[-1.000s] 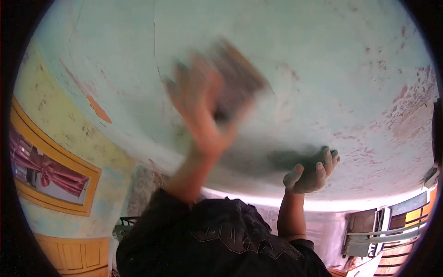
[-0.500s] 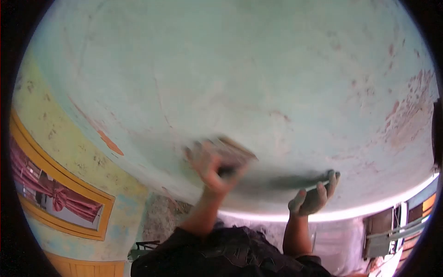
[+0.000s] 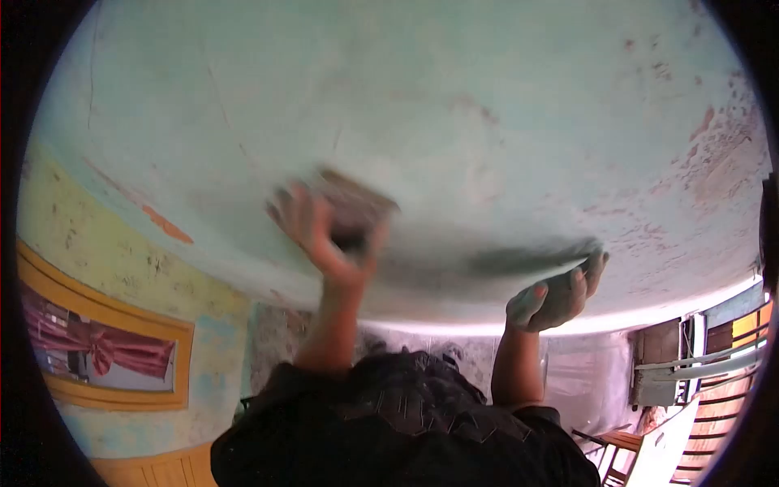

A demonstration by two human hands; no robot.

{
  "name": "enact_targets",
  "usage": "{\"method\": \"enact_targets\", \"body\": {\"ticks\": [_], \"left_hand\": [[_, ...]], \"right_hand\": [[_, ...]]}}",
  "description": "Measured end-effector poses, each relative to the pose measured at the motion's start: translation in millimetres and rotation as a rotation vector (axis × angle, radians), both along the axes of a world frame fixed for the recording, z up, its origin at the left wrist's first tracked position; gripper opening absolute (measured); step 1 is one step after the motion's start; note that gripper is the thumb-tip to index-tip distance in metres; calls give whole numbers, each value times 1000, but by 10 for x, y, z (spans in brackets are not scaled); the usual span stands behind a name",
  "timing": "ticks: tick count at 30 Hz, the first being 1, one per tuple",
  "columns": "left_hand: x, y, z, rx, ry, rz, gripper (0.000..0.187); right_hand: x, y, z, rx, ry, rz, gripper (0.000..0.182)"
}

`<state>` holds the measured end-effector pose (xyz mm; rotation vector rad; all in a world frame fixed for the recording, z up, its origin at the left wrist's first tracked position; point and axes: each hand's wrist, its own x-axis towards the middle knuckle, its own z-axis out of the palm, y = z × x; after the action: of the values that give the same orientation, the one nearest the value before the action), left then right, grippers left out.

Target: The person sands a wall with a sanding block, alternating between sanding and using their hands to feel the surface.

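Note:
My left hand (image 3: 324, 231), blurred by motion, grips a flat brown block (image 3: 357, 199) and holds it against the pale green plastered wall (image 3: 422, 105). The block's near side is partly hidden by the fingers. To the right, my right hand (image 3: 560, 296) is raised with its fingers apart and slightly curled, the fingertips at the wall's surface. Nothing shows in it. A dark shadow lies on the wall beside it. Reddish patches and fine cracks mark the wall.
A yellow-framed window (image 3: 182, 357) with a tied pink curtain (image 3: 101, 345) is at the left, in a yellow-green wall (image 3: 105, 243). At the lower right stand a wooden chair (image 3: 621, 442) and a barred opening (image 3: 718, 422).
The view has shifted, and both hands appear higher in it. My left hand, with the block, has moved up and left. My right hand stays near the wall, its fingers still apart.

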<state>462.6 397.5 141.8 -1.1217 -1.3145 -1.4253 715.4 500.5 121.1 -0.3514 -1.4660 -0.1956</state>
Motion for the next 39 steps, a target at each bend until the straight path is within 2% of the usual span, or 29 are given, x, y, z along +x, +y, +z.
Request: {"method": "enact_targets", "body": {"ticks": [3, 4, 6, 7, 8, 10, 11, 13, 15, 16, 19, 20, 23, 25, 26, 27, 29, 31, 33, 34, 35, 38, 39], "left_hand": [[70, -39, -369, -173, 326, 71, 76], [-1, 8, -302, -171, 323, 46, 76], [-139, -33, -90, 19, 38, 12, 73], [-87, -66, 98, 32, 2, 109, 71], [-60, -62, -9, 3, -7, 84, 73], [-41, -44, -206, 15, 14, 80, 74], [20, -47, -299, -47, 124, 95, 77], [-8, 4, -228, -102, 240, 142, 80], [-24, 9, -5, 61, 62, -3, 82], [-18, 8, 137, 104, -45, -1, 80], [28, -47, 28, -11, -42, 31, 80], [-6, -44, -148, -98, 151, 112, 81], [-2, 2, 30, -106, 337, 96, 82], [-76, -43, 42, 3, 36, 10, 82], [-99, -14, 197, 102, -49, -31, 81], [-79, -13, 162, 102, -39, -32, 81], [-7, -41, -35, -72, 112, 133, 81], [31, -54, -111, -123, 256, 107, 80], [-138, -70, -61, -68, 257, 34, 82], [-251, -51, -22, 46, 47, -24, 83], [-211, -90, 244, 117, -141, 51, 85], [-162, -92, 184, 157, -160, 107, 84], [-107, -112, -56, 22, 60, 116, 81]], "right_hand": [[23, 15, -98, -66, -52, -16, 45], [9, 40, -116, -57, -48, -2, 45], [39, -2, -114, -90, -92, 5, 42], [-19, 12, -172, -114, 20, 7, 41], [9, 16, -232, -116, 7, -16, 41], [-20, 89, -220, -64, -39, -59, 42], [-15, 88, -229, -28, -83, -88, 43], [-41, 101, -238, -10, -80, -82, 43], [-25, 80, -268, -46, -70, -95, 43], [-8, 42, -277, -51, -84, -76, 43], [-11, 50, -277, -66, -104, -129, 42], [-11, 96, -320, -52, -95, -117, 42], [-47, 97, -287, -21, -87, -170, 42], [-39, 65, -290, -45, -90, -160, 41], [-34, 60, -288, -45, -85, -159, 41], [-18, 64, -274, -41, -97, -145, 41], [-9, 58, -277, -38, -86, -137, 41], [-27, 60, -319, -61, -63, -96, 41], [-48, 94, -328, -88, -34, -106, 40], [-23, 31, -374, -138, -44, -109, 39], [19, -49, -412, -171, -58, -115, 39], [-18, 22, -345, -128, -54, -106, 39], [-36, 32, -347, -110, -49, -119, 39]]}}
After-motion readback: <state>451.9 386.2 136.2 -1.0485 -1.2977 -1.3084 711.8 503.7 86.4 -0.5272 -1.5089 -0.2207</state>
